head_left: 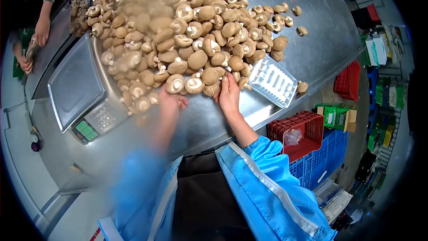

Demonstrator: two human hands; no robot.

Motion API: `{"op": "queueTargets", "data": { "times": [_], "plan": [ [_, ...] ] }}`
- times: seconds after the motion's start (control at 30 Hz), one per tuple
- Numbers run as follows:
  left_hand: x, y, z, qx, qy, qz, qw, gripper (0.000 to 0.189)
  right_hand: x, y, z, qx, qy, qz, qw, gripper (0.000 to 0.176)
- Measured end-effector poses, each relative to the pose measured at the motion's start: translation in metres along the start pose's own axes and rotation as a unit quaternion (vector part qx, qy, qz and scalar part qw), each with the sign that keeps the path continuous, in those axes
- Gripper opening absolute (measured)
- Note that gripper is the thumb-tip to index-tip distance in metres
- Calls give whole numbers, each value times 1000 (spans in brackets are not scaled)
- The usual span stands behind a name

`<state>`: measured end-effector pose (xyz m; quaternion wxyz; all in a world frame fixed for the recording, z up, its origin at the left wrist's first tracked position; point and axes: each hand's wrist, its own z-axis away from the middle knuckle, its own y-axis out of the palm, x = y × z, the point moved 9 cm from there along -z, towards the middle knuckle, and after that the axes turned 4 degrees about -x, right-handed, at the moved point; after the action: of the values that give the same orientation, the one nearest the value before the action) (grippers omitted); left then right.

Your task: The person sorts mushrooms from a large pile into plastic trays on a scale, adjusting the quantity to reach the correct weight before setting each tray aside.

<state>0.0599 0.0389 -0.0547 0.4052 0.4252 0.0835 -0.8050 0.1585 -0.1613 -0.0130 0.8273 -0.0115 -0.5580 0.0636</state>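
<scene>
A big heap of brown mushrooms (178,27) covers the steel table (312,31). My left hand (170,102) is blurred at the heap's near edge, under a pale-capped mushroom (175,83); whether it grips one is unclear. My right hand (229,96) lies flat against the mushrooms at the front of the heap, fingers pointing into them. A clear plastic tray (273,81) lies empty just right of my right hand.
A digital scale (78,87) stands left of the heap. Another person's hands (41,29) work at the far left. Red crates (299,131) and blue crates (318,160) sit below the table on the right, with green boxes (332,116) beyond.
</scene>
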Motion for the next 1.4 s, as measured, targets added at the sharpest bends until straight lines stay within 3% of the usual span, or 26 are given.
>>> {"op": "queueTargets", "data": {
  "times": [0.13,0.2,0.33,0.43,0.57,0.73,0.9,1.07,1.3,1.4],
  "plan": [
    [-10,-9,19,9,27,6,1000,58,-2,2,19,-20,-4,-51,998,37],
    [-1,-16,44,14,-6,-12,1000,68,-14,-11,42,-36,31,-49,998,40],
    [-2,-22,76,47,-16,1,999,73,-11,-18,68,-7,17,-52,998,41],
    [-14,-24,98,77,-12,9,997,34,-7,-21,83,-2,12,-35,999,40],
    [-42,-43,108,139,11,9,990,41,10,1,92,15,-5,-68,998,40],
    [-104,-101,107,140,55,-43,988,42,42,76,100,72,-10,-42,996,40],
    [-169,-185,90,71,78,-81,991,42,75,187,101,184,-63,-6,981,36],
    [-214,-265,63,-10,98,-84,992,31,105,274,106,110,-335,139,925,31],
    [-250,-324,28,-36,95,-109,989,27,119,354,111,74,-437,261,858,31],
    [-257,-334,21,-62,103,-145,982,26,113,368,105,70,-435,296,848,33]
  ]
}}
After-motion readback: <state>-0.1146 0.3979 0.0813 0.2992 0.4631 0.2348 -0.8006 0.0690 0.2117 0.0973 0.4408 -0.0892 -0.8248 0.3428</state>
